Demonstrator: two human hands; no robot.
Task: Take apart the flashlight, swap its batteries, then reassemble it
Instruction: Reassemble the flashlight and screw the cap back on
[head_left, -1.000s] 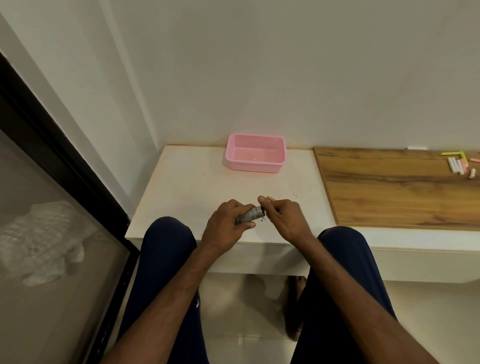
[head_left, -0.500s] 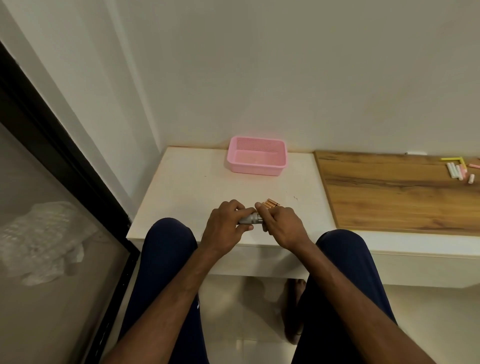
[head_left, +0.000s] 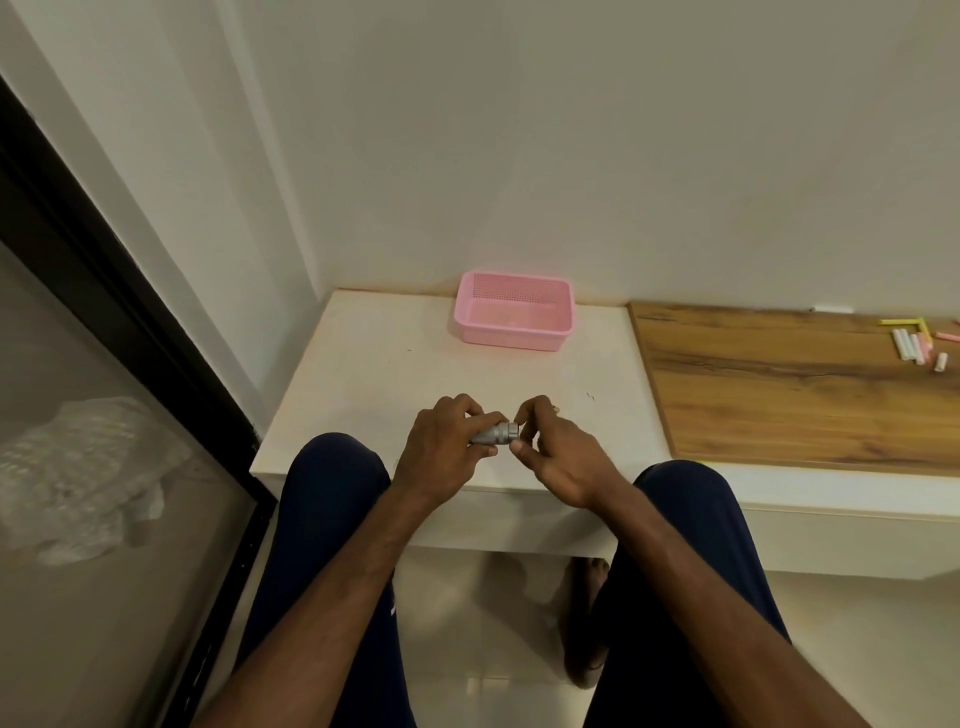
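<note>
A small silver flashlight (head_left: 494, 434) is held level just above the front of the white table (head_left: 363, 374). My left hand (head_left: 447, 449) grips its body, fingers wrapped over the top. My right hand (head_left: 558, 452) meets it from the right, with forefinger and thumb pinching the flashlight's right end. A small copper-coloured bit (head_left: 556, 409) peeks out behind my right knuckles; I cannot tell whether it is held or lies on the table. Most of the flashlight's body is hidden by my left fingers.
A pink plastic basket (head_left: 514, 314) stands at the back of the table by the wall. To the right lies a wooden top (head_left: 779, 395) with several chalk sticks (head_left: 917, 345). A black-framed glass door (head_left: 130, 332) runs along the left. My knees are under the table's front edge.
My right hand has shifted so that only forefinger and thumb touch the flashlight's end, and the copper-coloured pieces seen behind it are now nearly hidden. The view has tilted slightly.
</note>
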